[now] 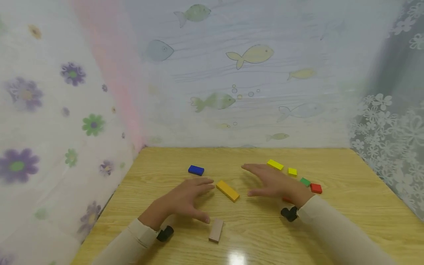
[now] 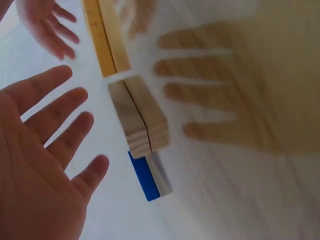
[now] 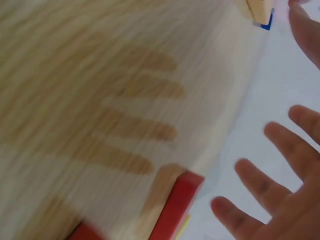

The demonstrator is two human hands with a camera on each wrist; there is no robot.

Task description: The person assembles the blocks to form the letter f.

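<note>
My left hand hovers over the table with its fingers spread and holds nothing. My right hand is spread the same way, palm facing inward, with nothing in it. Between the two hands lies a long orange block, close to the left fingertips. A plain wooden block rests nearer to me, just beyond the left thumb. Behind the left hand is a blue block. In the right wrist view, a red block lies below the right fingers.
Around the right hand are a long yellow block, a small yellow block, a green block and a small red block. An orange-red block is mostly hidden under the right wrist. Patterned curtains border the wooden table.
</note>
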